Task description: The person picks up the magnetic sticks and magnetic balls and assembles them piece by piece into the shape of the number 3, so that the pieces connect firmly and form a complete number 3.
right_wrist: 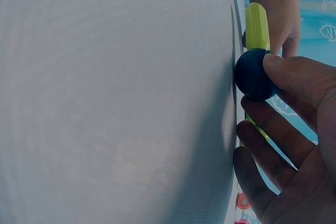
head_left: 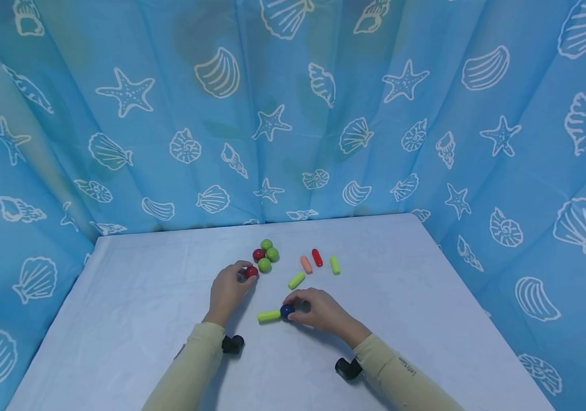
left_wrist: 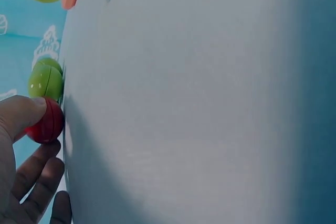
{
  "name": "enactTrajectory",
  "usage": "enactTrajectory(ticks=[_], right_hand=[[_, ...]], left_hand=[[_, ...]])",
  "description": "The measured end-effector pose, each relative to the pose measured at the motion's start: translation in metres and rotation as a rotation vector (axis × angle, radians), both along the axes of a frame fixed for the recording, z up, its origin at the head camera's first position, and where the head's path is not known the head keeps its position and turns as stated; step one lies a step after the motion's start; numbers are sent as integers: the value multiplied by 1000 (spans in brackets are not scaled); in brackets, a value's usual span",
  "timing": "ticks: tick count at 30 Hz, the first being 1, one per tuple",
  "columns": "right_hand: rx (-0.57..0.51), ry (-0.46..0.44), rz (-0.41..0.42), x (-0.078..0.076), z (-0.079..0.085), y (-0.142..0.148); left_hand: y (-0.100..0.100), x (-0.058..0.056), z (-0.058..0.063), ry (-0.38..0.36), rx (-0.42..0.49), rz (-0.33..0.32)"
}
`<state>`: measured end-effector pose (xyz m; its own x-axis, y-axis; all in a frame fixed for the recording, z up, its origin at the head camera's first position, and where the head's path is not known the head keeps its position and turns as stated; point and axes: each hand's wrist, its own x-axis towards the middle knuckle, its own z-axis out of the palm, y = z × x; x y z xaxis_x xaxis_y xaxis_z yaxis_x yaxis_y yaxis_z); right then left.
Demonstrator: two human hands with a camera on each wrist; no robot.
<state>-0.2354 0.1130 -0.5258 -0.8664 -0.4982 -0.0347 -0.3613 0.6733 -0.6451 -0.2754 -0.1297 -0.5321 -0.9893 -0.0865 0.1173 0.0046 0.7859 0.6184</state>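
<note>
My left hand (head_left: pixel 227 290) pinches a glossy red ball (head_left: pixel 252 272) between thumb and fingers at the near side of a small group of balls. In the left wrist view a seam runs round this red ball (left_wrist: pixel 48 124), and a green ball sits just beyond it. Nearer the front, my right hand (head_left: pixel 324 311) holds a dark blue ball (head_left: pixel 287 311) by thumb and index finger, the other fingers spread. A yellow-green rod (head_left: pixel 269 316) meets the blue ball end-on, pointing left. The right wrist view shows this rod (right_wrist: pixel 257 27) against the blue ball (right_wrist: pixel 253 74).
Another red ball (head_left: pixel 259 254) and several green balls (head_left: pixel 264 265) cluster past the left hand. To their right lie an orange rod (head_left: pixel 306 264), a red rod (head_left: pixel 317 257) and two yellow-green rods (head_left: pixel 335 265). A patterned blue curtain (head_left: pixel 283 154) hangs behind the white-covered table (head_left: pixel 133 319).
</note>
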Motion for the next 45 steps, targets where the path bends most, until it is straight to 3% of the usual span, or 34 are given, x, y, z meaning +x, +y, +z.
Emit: enactTrajectory(ticks=[17, 37, 45], right_hand=[[-4, -19, -1, -2, 1, 1], [-10, -34, -17, -3, -2, 0], [-12, -34, -21, -2, -1, -1]], left_hand=[[-13, 15, -1, -34, 71, -8], [-17, 42, 2, -47, -7, -55], [-21, 55, 2, -81, 54, -78]])
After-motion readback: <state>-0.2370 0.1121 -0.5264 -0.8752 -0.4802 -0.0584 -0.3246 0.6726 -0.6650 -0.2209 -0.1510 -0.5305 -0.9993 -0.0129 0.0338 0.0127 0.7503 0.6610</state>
